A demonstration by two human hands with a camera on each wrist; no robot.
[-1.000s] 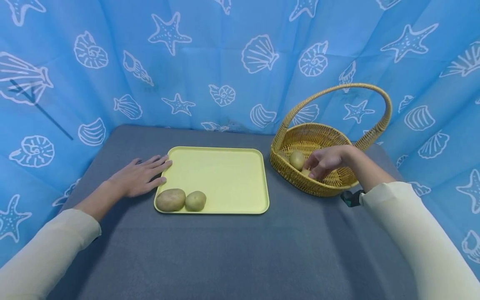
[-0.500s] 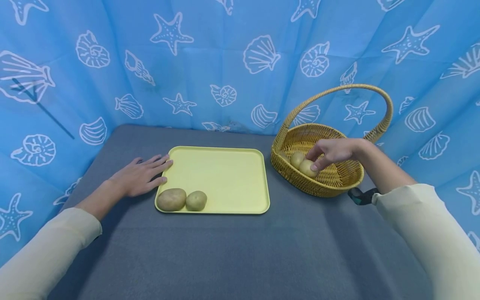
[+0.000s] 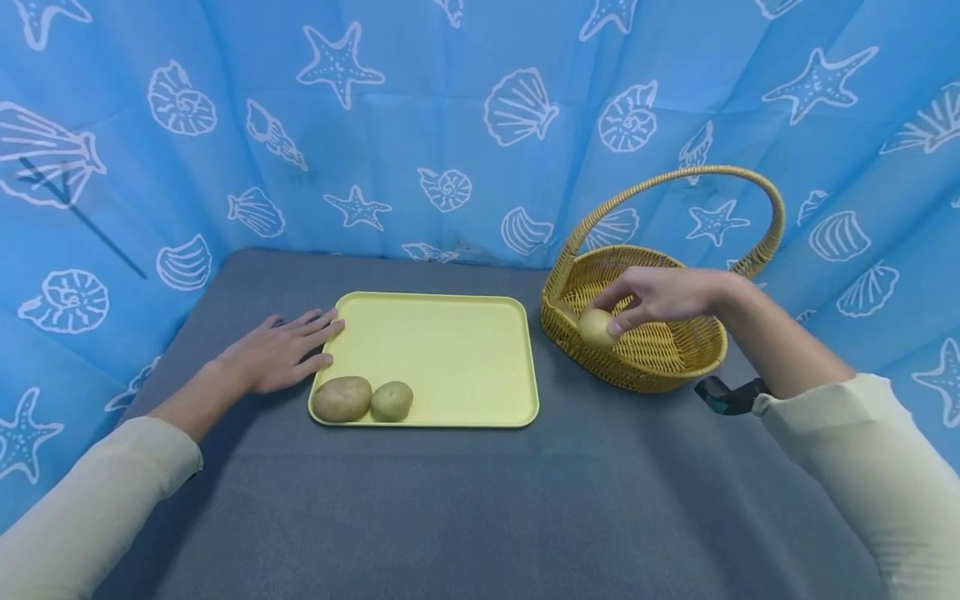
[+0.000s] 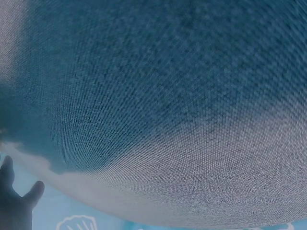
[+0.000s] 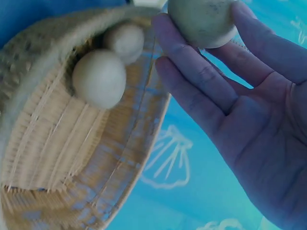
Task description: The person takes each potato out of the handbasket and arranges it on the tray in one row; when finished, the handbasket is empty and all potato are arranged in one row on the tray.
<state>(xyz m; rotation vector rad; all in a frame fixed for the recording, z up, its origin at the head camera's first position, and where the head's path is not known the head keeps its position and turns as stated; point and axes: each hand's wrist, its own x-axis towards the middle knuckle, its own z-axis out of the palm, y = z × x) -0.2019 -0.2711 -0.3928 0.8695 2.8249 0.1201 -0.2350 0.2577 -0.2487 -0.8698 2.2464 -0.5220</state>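
Note:
My right hand (image 3: pixel 663 293) pinches a potato (image 3: pixel 596 328) between thumb and fingertips, over the left side of the wicker basket (image 3: pixel 637 379). In the right wrist view, two other potatoes, a nearer one (image 5: pixel 99 79) and a farther one (image 5: pixel 125 42), lie inside the basket against its wall. My left hand (image 3: pixel 279 354) lies with fingers spread, its fingertips at the left rim of the yellow tray (image 3: pixel 442 354). On the tray's front left corner sit a large oval potato (image 3: pixel 342 399) and a smaller round potato (image 3: pixel 392 402), side by side.
The tray and basket stand on a grey cloth-covered table (image 3: pixel 480 508), the basket to the right. Its tall arched handle (image 3: pixel 675 173) rises above the right hand. Behind hangs a blue curtain (image 3: pixel 450 100) with white shells and starfish.
The right hand has taken hold of a potato low in the basket and brought it up and to the left, now overlapping another potato there. The left hand has stayed in place.

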